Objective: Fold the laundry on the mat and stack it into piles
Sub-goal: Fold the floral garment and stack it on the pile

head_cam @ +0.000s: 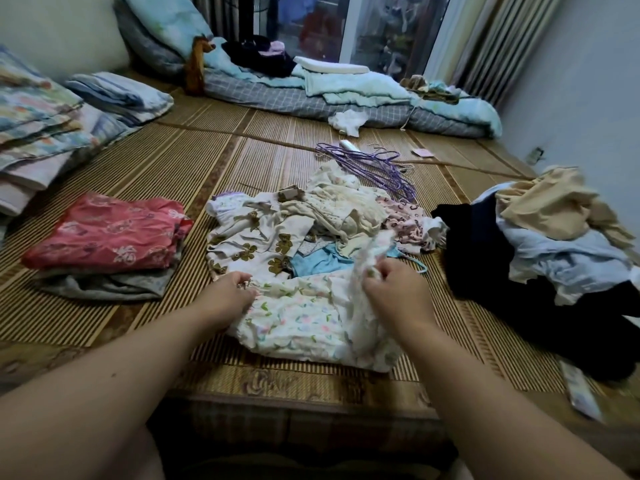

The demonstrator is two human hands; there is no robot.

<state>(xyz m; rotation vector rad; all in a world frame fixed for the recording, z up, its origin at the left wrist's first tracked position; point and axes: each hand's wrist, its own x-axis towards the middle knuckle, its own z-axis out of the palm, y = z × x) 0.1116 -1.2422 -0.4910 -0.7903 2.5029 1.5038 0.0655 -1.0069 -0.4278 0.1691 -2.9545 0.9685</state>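
A white garment with small flowers (304, 323) lies crumpled on the bamboo mat (166, 174) right in front of me. My left hand (232, 292) pinches its left edge. My right hand (394, 292) grips a bunched fold of it, lifted and blurred. Behind it sits a loose heap of unfolded laundry (311, 220), with a bear-print piece and a blue one. A folded pile topped by a red printed garment (107, 233) rests on the left.
A second heap of dark, pale blue and beige clothes (540, 244) lies at the right. Purple hangers (381, 168) lie behind the middle heap. Folded quilts (41, 123) line the left, bedding (346, 95) the far side. The mat's front edge is near my knees.
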